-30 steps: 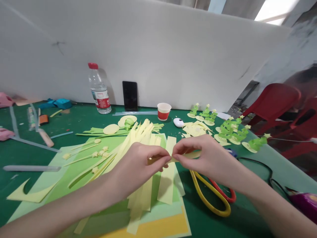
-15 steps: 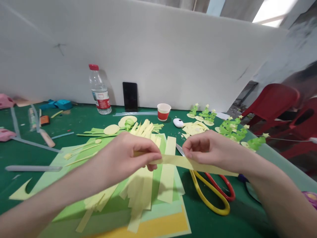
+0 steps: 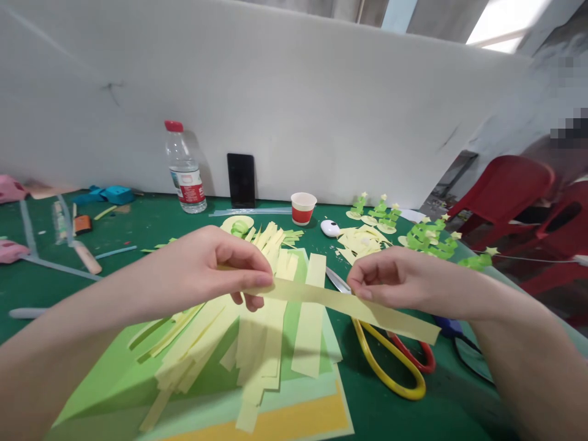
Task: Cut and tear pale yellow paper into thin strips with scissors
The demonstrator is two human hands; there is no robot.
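Observation:
A pale yellow paper strip (image 3: 316, 294) is stretched between my hands above the table. My left hand (image 3: 225, 266) pinches it between thumb and fingers, and its left part is hidden in the grip. My right hand (image 3: 390, 278) has its fingertips closed at the strip's upper edge, with the strip's end running on below the palm. Beneath lie several cut yellow strips (image 3: 257, 361) on green paper sheets (image 3: 110, 380). Scissors (image 3: 390, 367) with a yellow and a red handle rest under the strip, blades partly covered by it.
Behind stand a water bottle (image 3: 186, 177), a black phone (image 3: 241, 180) and a paper cup (image 3: 303, 208) against a white board. Paper scraps (image 3: 362, 242) and green curled paper pieces with stars (image 3: 427, 239) lie to the right. A glue gun stick-like tool (image 3: 86, 257) is at left.
My left hand has moved left along the strip, so more of it shows between the hands. My right hand has shifted slightly, and the strip's right end now hangs lower.

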